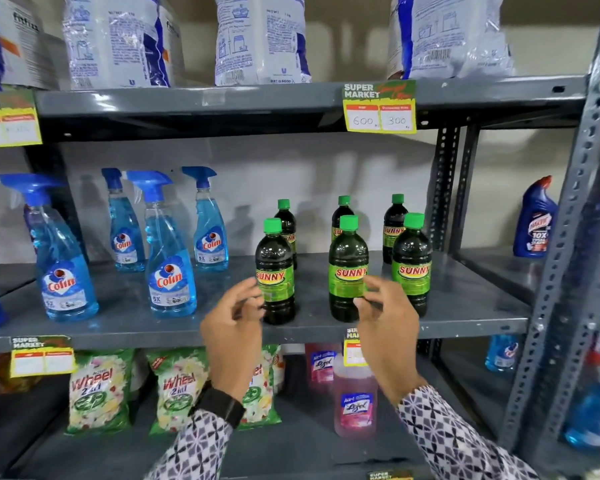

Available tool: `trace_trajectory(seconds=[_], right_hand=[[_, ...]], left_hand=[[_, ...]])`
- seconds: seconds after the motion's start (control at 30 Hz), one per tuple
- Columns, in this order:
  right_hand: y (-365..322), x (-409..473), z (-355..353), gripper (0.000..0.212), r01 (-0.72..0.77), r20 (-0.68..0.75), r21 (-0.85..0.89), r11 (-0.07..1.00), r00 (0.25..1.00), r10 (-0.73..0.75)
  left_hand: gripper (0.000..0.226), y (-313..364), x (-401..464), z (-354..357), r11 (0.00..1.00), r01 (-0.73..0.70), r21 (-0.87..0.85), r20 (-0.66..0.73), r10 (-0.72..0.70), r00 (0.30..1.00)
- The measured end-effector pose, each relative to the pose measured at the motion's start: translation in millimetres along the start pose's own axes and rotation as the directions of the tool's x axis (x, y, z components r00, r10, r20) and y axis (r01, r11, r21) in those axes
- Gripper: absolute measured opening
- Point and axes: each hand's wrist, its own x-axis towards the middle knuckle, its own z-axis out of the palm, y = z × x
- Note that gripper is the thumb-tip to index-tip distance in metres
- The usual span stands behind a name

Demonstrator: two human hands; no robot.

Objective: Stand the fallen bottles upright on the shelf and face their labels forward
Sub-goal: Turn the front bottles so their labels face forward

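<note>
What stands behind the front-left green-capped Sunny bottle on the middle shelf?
Behind the front-left dark Sunny bottle with the green cap stands another upright green-capped Sunny bottle. Only its cap, shoulder and a strip of label show; the front bottle covers the rest, so I cannot tell whether its label faces fully forward.

bright even light, soft shadows on back wall, edges warped and blurred

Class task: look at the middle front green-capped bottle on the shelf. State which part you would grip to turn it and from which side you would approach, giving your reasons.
Probably grip the middle front bottle around its straight body at the label, coming from the open front edge of the shelf. It stands upright, another bottle stands close behind it, and the right hand is already in front of it. The narrow neck and cap offer less hold.
</note>
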Motion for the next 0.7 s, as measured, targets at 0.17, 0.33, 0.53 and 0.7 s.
trace_trajectory(seconds=[0.17, 0.33, 0.53, 0.7], right_hand=[[6.5, 10.3, -10.2, 0.049, -0.146, 0.096, 0.049, 0.988, 0.985, 0.14], [6.3, 14.1, -7.5, 0.041, -0.228, 0.115, 0.105, 0.968, 0.97, 0.216], [18.1, 16.5, -19.2, 0.049, -0.251, 0.154, 0.071, 0.965, 0.959, 0.238], [27.7, 14.6, -29.0, 0.072, -0.239, 0.222, 0.057, 0.969, 0.95, 0.221]], left_hand=[[0.052, 6.4, -9.0, 66.5, 0.992, -0.052, 0.111, 0.438, -0.001, 0.899], [0.065, 2.6, 16.3, 91.9, 0.981, 0.103, 0.165, 0.55, -0.178, 0.816], [0.061, -0.8, 10.9, 106.2, 0.992, 0.095, 0.081, 0.561, -0.124, 0.819], [0.062, 2.6, -2.4, 118.9, 0.994, 0.102, 0.04, 0.531, -0.107, 0.841]])
